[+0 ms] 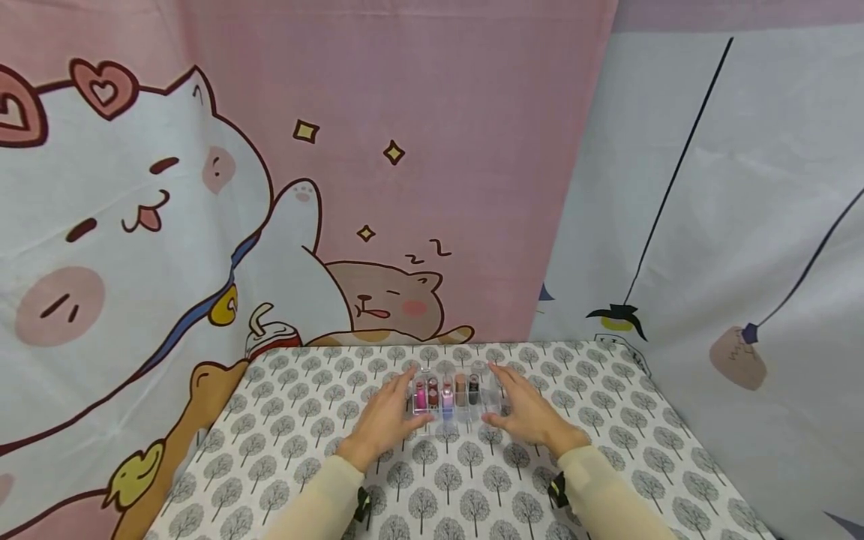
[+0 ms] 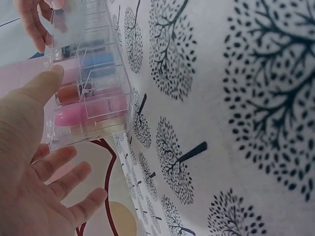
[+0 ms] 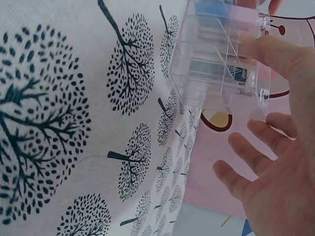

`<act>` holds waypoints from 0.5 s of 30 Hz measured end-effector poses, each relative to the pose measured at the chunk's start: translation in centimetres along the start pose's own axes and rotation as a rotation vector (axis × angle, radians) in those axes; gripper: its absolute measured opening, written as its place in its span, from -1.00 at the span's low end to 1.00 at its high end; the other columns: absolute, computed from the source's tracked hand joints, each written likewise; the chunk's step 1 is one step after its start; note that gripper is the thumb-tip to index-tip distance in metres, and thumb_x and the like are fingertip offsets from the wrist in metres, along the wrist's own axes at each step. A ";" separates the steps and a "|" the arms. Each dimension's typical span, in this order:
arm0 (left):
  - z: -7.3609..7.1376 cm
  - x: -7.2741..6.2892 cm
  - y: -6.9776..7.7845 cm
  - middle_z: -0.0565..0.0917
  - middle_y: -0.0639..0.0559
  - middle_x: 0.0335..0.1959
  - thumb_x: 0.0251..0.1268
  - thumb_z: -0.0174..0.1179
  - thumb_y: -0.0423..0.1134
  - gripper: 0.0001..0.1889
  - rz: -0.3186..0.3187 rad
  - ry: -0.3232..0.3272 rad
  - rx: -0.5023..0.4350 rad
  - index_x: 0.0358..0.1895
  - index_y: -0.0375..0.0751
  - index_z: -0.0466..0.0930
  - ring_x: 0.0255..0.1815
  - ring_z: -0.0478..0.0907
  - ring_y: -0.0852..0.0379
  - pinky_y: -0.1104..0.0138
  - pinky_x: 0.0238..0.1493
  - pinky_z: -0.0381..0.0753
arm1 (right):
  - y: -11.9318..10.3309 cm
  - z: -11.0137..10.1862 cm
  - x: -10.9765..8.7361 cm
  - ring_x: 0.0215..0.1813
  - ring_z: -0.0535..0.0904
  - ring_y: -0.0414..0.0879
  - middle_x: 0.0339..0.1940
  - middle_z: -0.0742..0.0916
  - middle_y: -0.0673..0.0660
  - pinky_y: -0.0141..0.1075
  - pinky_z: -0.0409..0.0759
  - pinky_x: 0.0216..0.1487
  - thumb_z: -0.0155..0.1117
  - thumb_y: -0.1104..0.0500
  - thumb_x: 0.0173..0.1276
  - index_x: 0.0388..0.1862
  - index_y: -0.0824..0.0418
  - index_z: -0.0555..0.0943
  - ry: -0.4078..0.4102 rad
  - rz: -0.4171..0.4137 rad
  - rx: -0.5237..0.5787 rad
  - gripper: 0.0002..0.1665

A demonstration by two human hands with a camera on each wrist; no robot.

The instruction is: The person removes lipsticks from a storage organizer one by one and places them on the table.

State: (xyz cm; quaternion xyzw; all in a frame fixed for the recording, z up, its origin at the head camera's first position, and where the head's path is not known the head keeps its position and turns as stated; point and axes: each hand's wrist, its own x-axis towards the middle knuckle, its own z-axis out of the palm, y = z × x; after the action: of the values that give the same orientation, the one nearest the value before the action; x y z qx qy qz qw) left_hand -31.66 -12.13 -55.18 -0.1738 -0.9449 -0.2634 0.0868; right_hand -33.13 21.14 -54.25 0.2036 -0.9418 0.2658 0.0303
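A clear plastic lipstick organizer (image 1: 459, 414) lies near the middle of the cloth, its compartments holding several lip-makeup tubes. Among them are a bright pink tube (image 2: 74, 115), a dark red one (image 1: 433, 393), a pink-and-blue one (image 1: 447, 397), a brown one (image 1: 461, 390) and a black-marked one (image 3: 239, 74). My left hand (image 1: 386, 416) holds the organizer's left end between thumb and index finger, the other fingers spread. At the right end, my right hand (image 1: 533, 412) holds it likewise, thumb on the near side. The rightmost part of the organizer looks see-through.
A white cloth (image 1: 425, 506) printed with grey trees covers the table. Behind it hangs a pink curtain (image 1: 466, 150) with cartoon animals, and a pale curtain (image 1: 763, 187) stands at the right. Dark bands (image 1: 558, 489) show by both sleeves.
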 end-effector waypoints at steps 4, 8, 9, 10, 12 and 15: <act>-0.1 -0.4 -0.1 0.46 -0.42 0.77 0.48 0.60 0.21 0.18 0.005 -0.011 -0.020 0.94 -0.06 0.08 0.65 0.58 -0.52 -0.44 0.71 0.58 | 0.0 0.1 -0.3 0.85 0.33 0.52 0.93 0.29 0.43 0.60 0.38 0.78 0.70 -0.06 0.53 0.98 0.12 0.12 -0.004 0.003 0.028 0.29; -0.4 -0.7 0.0 0.51 -0.41 0.74 0.46 0.63 0.18 0.16 0.020 -0.006 -0.034 0.91 -0.11 0.13 0.58 0.65 -0.48 -0.41 0.68 0.63 | 0.0 0.3 -0.5 0.69 0.56 0.46 0.89 0.36 0.42 0.55 0.61 0.65 0.71 -0.08 0.51 0.97 0.15 0.14 0.004 -0.007 0.040 0.30; -0.5 -0.7 0.0 0.52 -0.38 0.74 0.46 0.63 0.18 0.16 0.020 -0.009 -0.035 0.91 -0.11 0.13 0.54 0.68 -0.44 -0.40 0.68 0.63 | 0.0 0.3 -0.5 0.64 0.61 0.43 0.88 0.39 0.41 0.52 0.67 0.60 0.72 -0.09 0.50 0.96 0.16 0.14 0.005 -0.011 0.042 0.31; -0.6 -0.8 0.0 0.53 -0.37 0.73 0.45 0.64 0.18 0.16 0.022 -0.008 -0.031 0.91 -0.12 0.14 0.51 0.70 -0.42 -0.38 0.68 0.64 | 0.0 0.3 -0.6 0.60 0.65 0.39 0.86 0.41 0.39 0.48 0.73 0.56 0.73 -0.10 0.49 0.96 0.17 0.15 0.006 -0.011 0.043 0.31; -0.7 -0.9 0.0 0.56 -0.36 0.71 0.44 0.65 0.17 0.16 0.032 -0.002 -0.029 0.90 -0.14 0.16 0.42 0.75 -0.36 -0.36 0.67 0.67 | -0.1 0.3 -0.6 0.54 0.70 0.32 0.84 0.45 0.35 0.41 0.79 0.50 0.74 -0.11 0.47 0.95 0.17 0.16 0.008 -0.008 0.044 0.32; -0.8 -1.1 -0.1 0.58 -0.33 0.70 0.45 0.65 0.17 0.16 0.036 -0.004 -0.026 0.90 -0.14 0.15 0.33 0.79 -0.29 -0.32 0.64 0.71 | -0.4 0.1 -0.7 0.52 0.72 0.28 0.83 0.47 0.33 0.37 0.82 0.49 0.76 -0.10 0.46 0.95 0.18 0.17 0.007 -0.005 0.040 0.32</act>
State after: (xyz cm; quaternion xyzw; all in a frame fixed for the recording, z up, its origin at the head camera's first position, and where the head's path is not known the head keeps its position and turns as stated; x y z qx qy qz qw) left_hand -30.65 -12.95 -54.81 -0.1925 -0.9382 -0.2739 0.0874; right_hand -32.29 21.01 -54.29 0.2056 -0.9357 0.2852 0.0303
